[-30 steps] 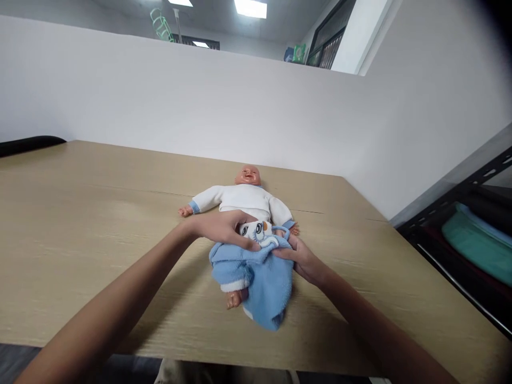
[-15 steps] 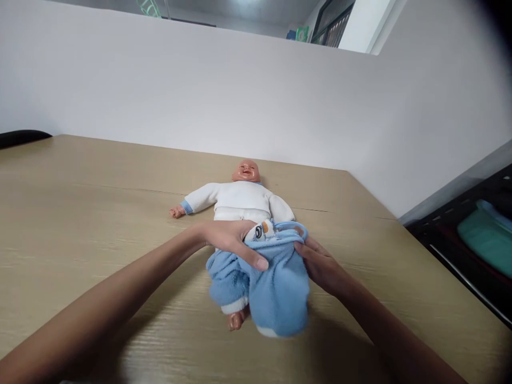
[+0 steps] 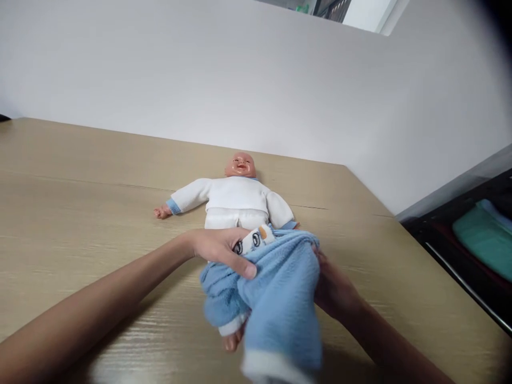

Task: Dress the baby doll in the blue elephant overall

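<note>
A baby doll [image 3: 236,194] in a white top lies on its back on the wooden table [image 3: 80,202], head toward the wall. Light blue fleece trousers [image 3: 276,298] with a white cartoon patch are bunched over its legs. My left hand [image 3: 222,248] pinches the waistband on the doll's left side. On the other side my right hand [image 3: 334,288] grips the same waistband, its fingers partly hidden behind the cloth. One bare doll foot [image 3: 231,341] sticks out under a white-cuffed leg. The other trouser leg is raised toward me.
A white partition wall [image 3: 200,80] runs along the table's far edge. To the right stands a dark metal shelf [image 3: 460,234] holding folded teal cloth [image 3: 484,240].
Both hands have drawn the blue trousers down the doll toward me, baring more of its white body. One trouser leg has lifted closer to the camera. The view tilted down.
</note>
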Motion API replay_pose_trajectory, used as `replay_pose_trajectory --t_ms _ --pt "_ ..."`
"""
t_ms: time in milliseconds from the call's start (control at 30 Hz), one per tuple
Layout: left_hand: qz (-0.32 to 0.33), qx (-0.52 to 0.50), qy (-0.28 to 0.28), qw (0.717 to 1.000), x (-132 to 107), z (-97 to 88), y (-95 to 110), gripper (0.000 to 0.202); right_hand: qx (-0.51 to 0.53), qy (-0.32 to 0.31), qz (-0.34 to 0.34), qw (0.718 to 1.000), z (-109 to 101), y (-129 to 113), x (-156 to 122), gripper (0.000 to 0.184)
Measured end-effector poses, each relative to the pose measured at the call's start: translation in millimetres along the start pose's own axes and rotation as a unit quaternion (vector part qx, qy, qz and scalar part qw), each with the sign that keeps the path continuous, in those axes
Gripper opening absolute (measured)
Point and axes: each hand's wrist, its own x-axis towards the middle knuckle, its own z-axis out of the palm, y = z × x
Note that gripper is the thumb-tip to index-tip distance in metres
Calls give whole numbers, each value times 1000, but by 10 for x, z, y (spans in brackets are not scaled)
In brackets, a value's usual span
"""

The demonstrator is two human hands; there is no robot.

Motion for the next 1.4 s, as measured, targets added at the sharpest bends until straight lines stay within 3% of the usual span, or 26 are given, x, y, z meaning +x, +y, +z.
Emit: replay_pose_trajectory --t_ms 100,167,300,400,467,600,700,800,867,1000,1033,1200,1300,1400 --pt "-21 -14 -33 999 -9 -1 12 54 61 42 33 997 34 48 57 42" --pt "-30 2 -32 999 -13 6 14 50 31 32 75 996 5 69 55 46" --pt "-2 -2 31 1000 -23 19 -29 48 -81 -52 150 984 -110 62 -31 63" --pt "6 -16 66 998 -42 12 -63 53 -136 -144 122 973 -132 20 -99 66" --pt "6 -27 41 999 -65 -3 -69 60 -131 -170 86 973 -108 -2 -117 62" --pt "-15 -42 -48 998 -121 -30 -51 65 -28 -61 54 996 -40 -6 -76 41" --pt "-42 -12 -84 995 -138 -27 -41 55 28 -17 57 998 -21 14 -17 42" --pt "-18 36 -26 999 -129 -5 -49 45 -6 -18 96 995 -55 44 -6 37" --pt "20 53 16 998 -119 13 -54 41 -66 -43 126 989 -93 63 -41 45" --pt "24 41 1 999 -112 55 -51 40 -130 -157 117 972 -122 112 -112 67" --pt "17 38 1 999 -116 65 -49 40 -123 -152 104 975 -113 131 -110 67" --pt "-11 -33 19 999 -145 85 -54 52 4 -14 36 999 -34 216 20 51" --pt "-17 -62 -22 998 -147 83 -55 50 37 -13 45 998 -5 221 66 46" --pt "-19 -35 -18 999 -137 73 -64 38 -39 -23 77 996 -10 184 24 47"
